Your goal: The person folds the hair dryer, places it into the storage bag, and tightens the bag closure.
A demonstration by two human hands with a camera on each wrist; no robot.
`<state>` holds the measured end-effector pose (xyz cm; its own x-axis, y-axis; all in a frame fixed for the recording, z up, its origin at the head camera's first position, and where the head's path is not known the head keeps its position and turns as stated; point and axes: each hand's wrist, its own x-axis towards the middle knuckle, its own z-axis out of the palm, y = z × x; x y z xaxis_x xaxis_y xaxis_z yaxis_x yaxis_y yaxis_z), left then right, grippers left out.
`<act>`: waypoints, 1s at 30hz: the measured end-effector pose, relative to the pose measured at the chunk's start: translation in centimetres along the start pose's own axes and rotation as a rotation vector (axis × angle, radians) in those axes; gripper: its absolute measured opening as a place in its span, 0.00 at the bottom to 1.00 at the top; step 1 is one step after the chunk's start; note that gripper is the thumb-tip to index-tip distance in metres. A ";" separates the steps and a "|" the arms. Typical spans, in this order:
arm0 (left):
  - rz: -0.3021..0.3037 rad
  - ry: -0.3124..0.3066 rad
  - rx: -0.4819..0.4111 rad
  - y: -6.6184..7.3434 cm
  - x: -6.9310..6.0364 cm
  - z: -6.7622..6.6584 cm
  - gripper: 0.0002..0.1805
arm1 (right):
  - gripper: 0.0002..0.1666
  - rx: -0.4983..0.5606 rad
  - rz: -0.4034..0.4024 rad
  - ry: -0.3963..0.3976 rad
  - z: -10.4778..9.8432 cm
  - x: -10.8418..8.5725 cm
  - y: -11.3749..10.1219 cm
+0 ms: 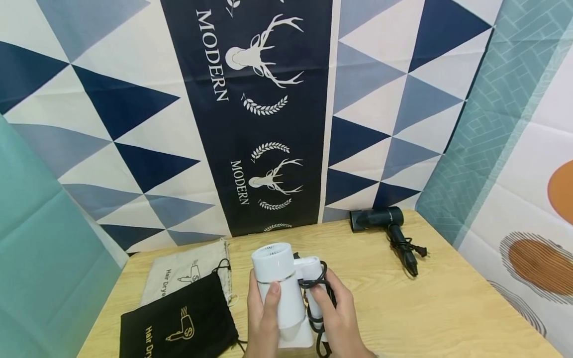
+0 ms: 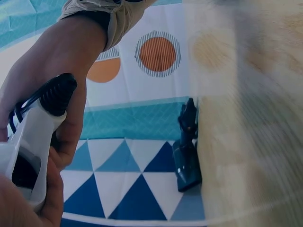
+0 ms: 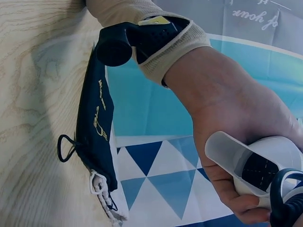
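Both hands hold a white hair dryer (image 1: 286,306) above the front of the table. The left hand (image 1: 264,313) grips its wide barrel, thumb along the near side. The right hand (image 1: 337,313) grips the folded handle, around which a black cord (image 1: 329,293) is wrapped. In the left wrist view the white dryer (image 2: 45,127) lies between the hands, the black cord base at its end. The right wrist view shows the flat white nozzle (image 3: 222,146) and curled fingers (image 3: 236,203) beneath the body.
A black hair dryer (image 1: 378,219) with its cord bundled lies at the table's back right. On the left, a black drawstring bag (image 1: 179,323) overlaps a light-coloured bag (image 1: 170,268). Patterned cloths (image 1: 268,119) hang behind the wooden table (image 1: 425,308).
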<state>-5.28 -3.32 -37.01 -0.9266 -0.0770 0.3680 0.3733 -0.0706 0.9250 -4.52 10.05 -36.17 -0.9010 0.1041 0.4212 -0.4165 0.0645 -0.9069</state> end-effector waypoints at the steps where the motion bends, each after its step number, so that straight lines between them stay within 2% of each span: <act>1: -0.010 -0.011 0.004 0.1 -0.1 -0.3 0.21 | 0.17 0.007 0.005 -0.015 0.0 0.1 0.0; 6: -0.062 -0.130 0.042 0.3 -0.4 -2.1 0.24 | 0.15 0.029 0.065 -0.096 0.0 -0.1 0.2; 10: -0.092 -0.263 0.058 0.4 -0.1 -3.0 0.27 | 0.14 0.008 0.073 -0.100 -0.6 -0.1 0.2; 18: -0.200 -0.402 -0.104 1.2 0.6 -4.3 0.33 | 0.13 0.017 0.114 -0.193 -1.5 0.1 -0.1; 22: -0.237 -0.427 -0.120 1.5 0.3 -4.5 0.34 | 0.14 0.013 0.128 -0.250 -2.2 0.1 -0.3; 27: -0.260 -0.415 -0.097 1.6 -0.1 -4.5 0.32 | 0.17 0.004 0.140 -0.393 -3.6 0.6 -0.5; 30: -0.265 -0.428 -0.115 1.7 -0.1 -4.5 0.32 | 0.19 -0.005 0.144 -0.449 -4.5 0.9 -0.8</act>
<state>-4.41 -7.92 -35.92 -0.9165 0.3708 0.1499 0.1029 -0.1435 0.9843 -4.42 14.54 -34.98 -0.9137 -0.3267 0.2418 -0.2833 0.0855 -0.9552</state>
